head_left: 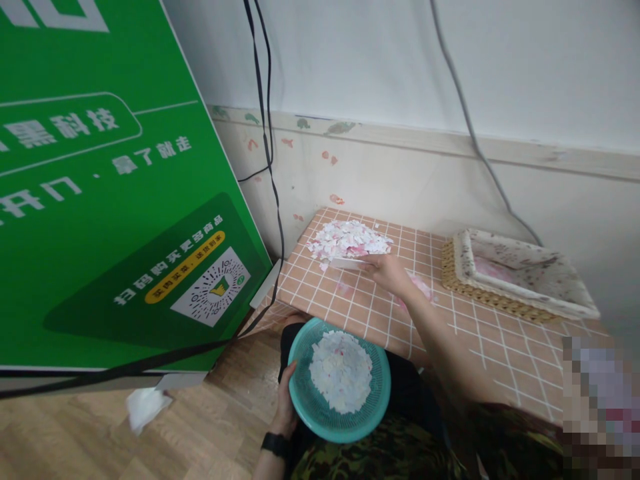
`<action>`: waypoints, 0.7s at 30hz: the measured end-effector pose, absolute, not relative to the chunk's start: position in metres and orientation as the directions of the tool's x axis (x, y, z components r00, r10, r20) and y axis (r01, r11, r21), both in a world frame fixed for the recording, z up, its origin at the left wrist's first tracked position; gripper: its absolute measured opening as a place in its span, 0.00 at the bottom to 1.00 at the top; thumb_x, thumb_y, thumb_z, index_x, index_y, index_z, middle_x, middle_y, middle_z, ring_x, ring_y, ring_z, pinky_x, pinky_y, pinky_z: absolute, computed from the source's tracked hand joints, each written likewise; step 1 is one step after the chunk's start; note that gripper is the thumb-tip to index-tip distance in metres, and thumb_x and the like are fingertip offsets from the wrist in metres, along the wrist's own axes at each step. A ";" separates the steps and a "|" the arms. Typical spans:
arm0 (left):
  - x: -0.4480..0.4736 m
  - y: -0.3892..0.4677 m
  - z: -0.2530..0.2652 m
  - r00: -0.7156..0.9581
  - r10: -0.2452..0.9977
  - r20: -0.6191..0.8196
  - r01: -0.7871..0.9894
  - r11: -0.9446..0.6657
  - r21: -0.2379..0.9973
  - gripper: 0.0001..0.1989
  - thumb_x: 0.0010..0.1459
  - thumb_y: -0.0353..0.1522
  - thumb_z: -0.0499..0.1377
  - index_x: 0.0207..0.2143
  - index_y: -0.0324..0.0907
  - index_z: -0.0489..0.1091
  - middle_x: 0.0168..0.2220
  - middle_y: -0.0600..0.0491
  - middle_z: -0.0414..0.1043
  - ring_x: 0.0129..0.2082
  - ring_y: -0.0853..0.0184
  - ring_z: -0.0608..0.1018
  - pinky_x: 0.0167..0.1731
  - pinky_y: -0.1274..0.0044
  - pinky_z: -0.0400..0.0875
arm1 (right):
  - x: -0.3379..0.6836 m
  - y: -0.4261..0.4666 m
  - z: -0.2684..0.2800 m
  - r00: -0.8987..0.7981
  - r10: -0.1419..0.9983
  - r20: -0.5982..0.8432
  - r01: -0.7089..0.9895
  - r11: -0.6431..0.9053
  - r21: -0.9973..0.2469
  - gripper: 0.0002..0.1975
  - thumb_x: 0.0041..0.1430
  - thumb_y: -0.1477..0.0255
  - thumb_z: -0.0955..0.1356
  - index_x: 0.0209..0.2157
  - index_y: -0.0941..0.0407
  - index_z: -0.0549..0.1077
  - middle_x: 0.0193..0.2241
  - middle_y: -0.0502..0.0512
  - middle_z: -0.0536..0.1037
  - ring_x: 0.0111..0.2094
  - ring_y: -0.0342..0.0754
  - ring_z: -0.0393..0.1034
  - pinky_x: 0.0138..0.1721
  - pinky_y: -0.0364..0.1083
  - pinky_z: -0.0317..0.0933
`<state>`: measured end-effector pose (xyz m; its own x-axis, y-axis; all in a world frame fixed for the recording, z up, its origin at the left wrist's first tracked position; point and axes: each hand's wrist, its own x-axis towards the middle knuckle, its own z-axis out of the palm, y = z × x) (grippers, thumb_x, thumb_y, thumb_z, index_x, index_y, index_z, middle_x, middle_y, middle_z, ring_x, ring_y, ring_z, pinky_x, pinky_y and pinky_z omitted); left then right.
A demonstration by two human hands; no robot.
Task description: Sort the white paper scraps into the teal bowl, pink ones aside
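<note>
Far L: tall green panel w/ white lettering + QR code (125,173); crumpled white sheet, paper or plastic, can't tell (147,405), on wood floor below. Black cables (262,87) hang next to panel.

L hand (286,399) closed on L rim of round teal perforated plastic basket (341,435), over the lap; heap of small white paper scraps (341,373) inside, few pink bits.

Above it, brown table covering w/ white grid (313,287): loose pile of white + pink scraps (347,235) near back L corner. R hand (386,270) pinching flat white piece, card or similar (346,263), at pile's front edge. Pink scraps (421,288) by R forearm. R end: rectangular woven basket w/ patterned white liner (555,270), pink stuff inside.
</note>
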<state>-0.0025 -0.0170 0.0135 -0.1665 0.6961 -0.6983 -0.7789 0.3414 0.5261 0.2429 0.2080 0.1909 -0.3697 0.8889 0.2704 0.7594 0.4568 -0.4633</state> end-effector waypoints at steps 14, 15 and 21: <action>-0.002 -0.016 0.018 -0.193 0.702 -0.685 -0.766 0.329 0.553 0.14 0.44 0.38 0.63 0.31 0.37 0.77 0.30 0.50 0.79 0.34 0.58 0.78 0.43 0.66 0.67 | 0.257 0.194 0.208 -0.531 0.831 0.168 0.655 0.528 -0.540 0.12 0.56 0.74 0.65 0.38 0.51 0.78 0.33 0.51 0.80 0.32 0.46 0.74 0.34 0.44 0.62; -0.002 -0.016 0.018 -0.183 0.710 -0.680 -0.767 0.329 0.551 0.14 0.45 0.38 0.63 0.31 0.37 0.77 0.30 0.50 0.79 0.33 0.58 0.78 0.43 0.66 0.67 | 0.261 0.192 0.211 -0.537 0.828 0.162 0.663 0.533 -0.525 0.11 0.56 0.74 0.65 0.37 0.51 0.79 0.32 0.51 0.80 0.32 0.46 0.74 0.34 0.43 0.62; -0.002 -0.015 0.014 -0.204 0.708 -0.677 -0.756 0.326 0.568 0.15 0.44 0.38 0.64 0.32 0.37 0.77 0.31 0.48 0.79 0.33 0.57 0.78 0.43 0.64 0.67 | 0.245 0.151 0.224 -0.407 0.883 0.233 0.799 0.468 -0.376 0.14 0.60 0.69 0.62 0.44 0.51 0.76 0.30 0.53 0.80 0.29 0.47 0.73 0.31 0.44 0.60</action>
<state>-0.0019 -0.0155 0.0139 -0.2038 0.7075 -0.6767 -0.7557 0.3258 0.5682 0.2445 0.1514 0.2244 -0.4074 0.8829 0.2335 0.7995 0.4684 -0.3761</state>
